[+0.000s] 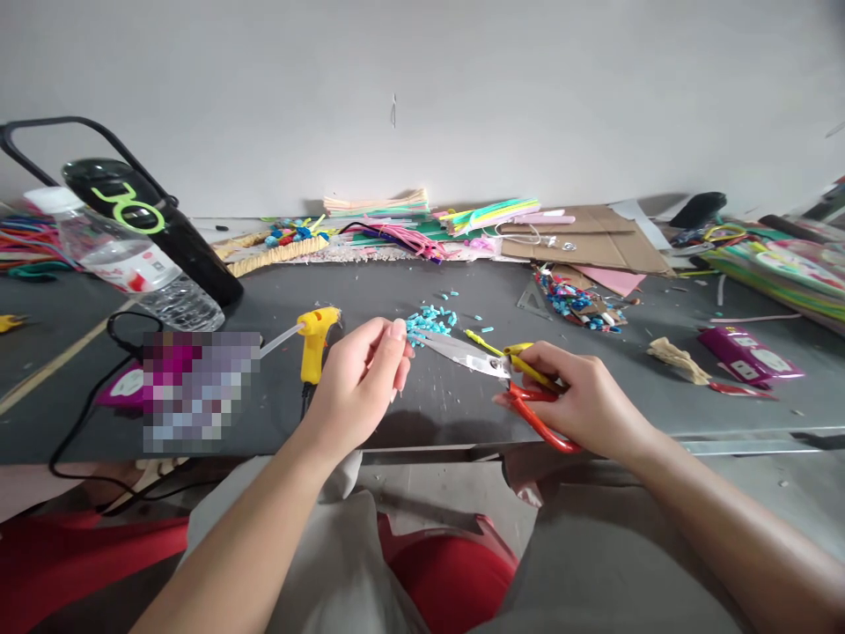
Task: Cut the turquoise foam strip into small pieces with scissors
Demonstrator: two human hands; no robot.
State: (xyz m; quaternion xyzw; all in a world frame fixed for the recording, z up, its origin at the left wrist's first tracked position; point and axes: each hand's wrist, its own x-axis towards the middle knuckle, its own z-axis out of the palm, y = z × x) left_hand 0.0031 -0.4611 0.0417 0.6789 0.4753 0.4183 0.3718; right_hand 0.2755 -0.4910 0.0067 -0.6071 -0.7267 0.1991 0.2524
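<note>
My right hand [571, 392] is closed on the red and yellow handles of a pair of scissors [470, 357]. Their blades point left, toward the fingertips of my left hand [370, 370]. That hand is pinched, thumb against fingers; whatever it holds is hidden or too small to name. Just behind the blades lies a small pile of short light-blue pieces [432, 319] on the dark grey table [422, 418]. A yellow glue gun [315, 342] stands left of the pile, close to my left hand.
A clear plastic bottle [142, 264] and a black bottle [204, 264] are at the left. Colourful strips [492, 214] and cardboard [594, 242] lie along the wall. A purple power socket [749, 357] and a crumpled beige piece [679, 359] are at the right.
</note>
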